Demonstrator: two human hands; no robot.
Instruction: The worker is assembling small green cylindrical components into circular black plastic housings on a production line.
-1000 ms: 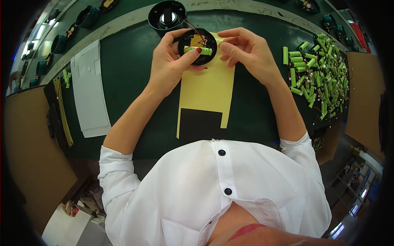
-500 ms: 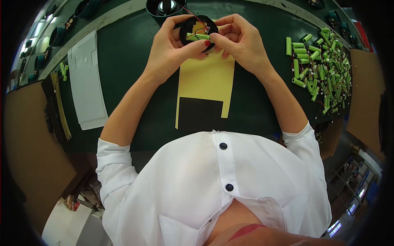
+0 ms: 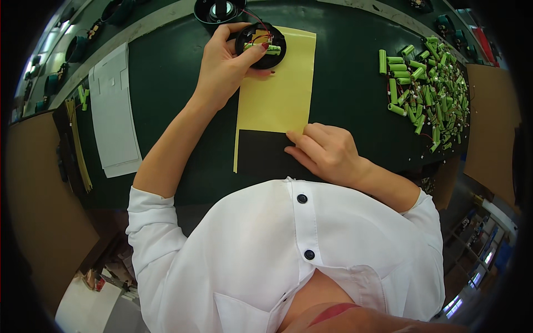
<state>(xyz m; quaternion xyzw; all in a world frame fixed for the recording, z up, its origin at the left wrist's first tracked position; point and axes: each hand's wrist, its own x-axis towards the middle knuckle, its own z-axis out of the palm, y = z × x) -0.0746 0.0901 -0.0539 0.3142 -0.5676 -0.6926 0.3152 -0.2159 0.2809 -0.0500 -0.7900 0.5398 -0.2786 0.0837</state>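
Note:
My left hand (image 3: 225, 69) is closed around a round black housing (image 3: 280, 56) near the far end of the yellow sheet. Its thumb presses on a green battery (image 3: 273, 50) inside the housing, among thin red and black wires. A red wire runs from there to a dark cup-shaped casing (image 3: 206, 11) with a silvery round part in it. My right hand (image 3: 332, 152) rests low on the yellow sheet (image 3: 277, 105), fingers curled, with thumb and index finger at the upper right edge of a black sheet (image 3: 261, 152). Whether that edge is lifted I cannot tell.
A big pile of green batteries (image 3: 427, 89) with wires lies at the right on the green table (image 3: 347, 83). White sheets (image 3: 116, 122) lie at the left, beside a few green batteries (image 3: 83, 97). Cardboard (image 3: 491, 122) stands beyond the right edge. More dark casings (image 3: 75, 49) stand at the far left.
My right hand has left the housing and moved down toward me to the black sheet. My left hand keeps the housing, shifted slightly left, its thumb now on the battery.

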